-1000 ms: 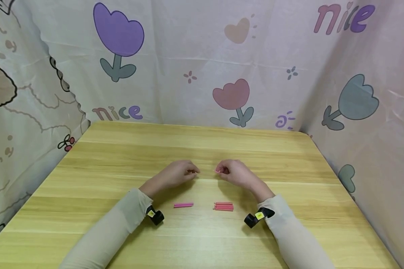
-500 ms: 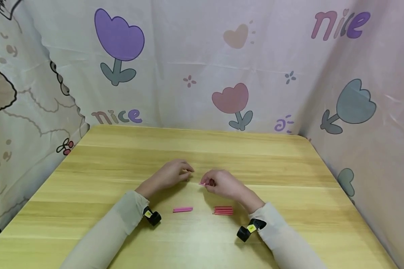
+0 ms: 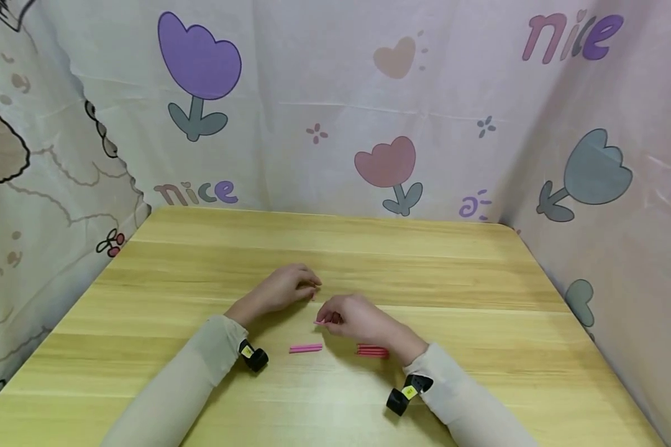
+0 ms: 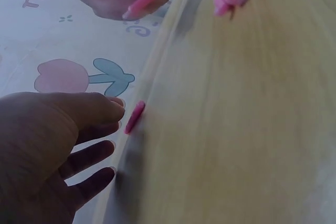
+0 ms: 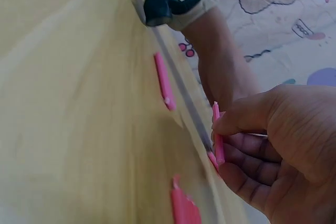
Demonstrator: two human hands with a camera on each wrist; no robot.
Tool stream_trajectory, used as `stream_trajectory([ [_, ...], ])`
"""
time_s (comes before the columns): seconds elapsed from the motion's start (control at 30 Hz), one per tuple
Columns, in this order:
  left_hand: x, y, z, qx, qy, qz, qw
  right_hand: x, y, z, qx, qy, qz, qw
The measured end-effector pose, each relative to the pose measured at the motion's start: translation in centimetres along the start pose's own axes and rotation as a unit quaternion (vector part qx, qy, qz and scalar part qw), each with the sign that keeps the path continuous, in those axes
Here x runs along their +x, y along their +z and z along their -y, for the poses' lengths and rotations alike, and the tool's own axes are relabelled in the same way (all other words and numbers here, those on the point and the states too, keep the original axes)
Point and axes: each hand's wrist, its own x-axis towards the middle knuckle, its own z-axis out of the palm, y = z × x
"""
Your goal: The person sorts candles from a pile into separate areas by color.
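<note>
My right hand (image 3: 355,318) pinches a thin pink candle (image 5: 218,135) between thumb and fingers, its pale tip sticking out. To its left, my left hand (image 3: 282,288) is low over the table with relaxed fingers and holds nothing. Just off the left thumb, another pink candle (image 4: 135,117) lies on the table. Nearer the body a pair of magenta-pink candles (image 3: 305,349) lies side by side. Right of that pair is a row of several coral-red candles (image 3: 372,351), partly beneath the right wrist in the head view.
The wooden table (image 3: 201,248) reaches back to a patterned cloth (image 3: 291,74) hung behind it and along both sides. Each wrist wears a black camera, the left camera (image 3: 254,357) and the right camera (image 3: 405,394), both close above the tabletop.
My right hand has moved left and toward the body, carrying the pink candle. My left hand has drawn slightly left, and a pink candle shows by its fingertips. The candle groups stay put.
</note>
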Motion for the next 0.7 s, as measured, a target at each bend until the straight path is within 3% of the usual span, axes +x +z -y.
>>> stream_trajectory([
  [0.2,0.0,0.3,0.6,0.007,0.01,0.004,0.9999,0.2,0.9,0.6,0.004,-0.019,0.007,0.9998],
  [0.43,-0.2,0.3,0.9,0.01,0.016,0.009,0.9998,0.5,1.8,1.3,0.004,-0.011,0.026,0.9996],
  [0.7,-0.3,0.3,0.9,0.017,0.018,0.005,0.9997,0.5,2.4,1.8,0.0,-0.012,0.02,0.9997],
])
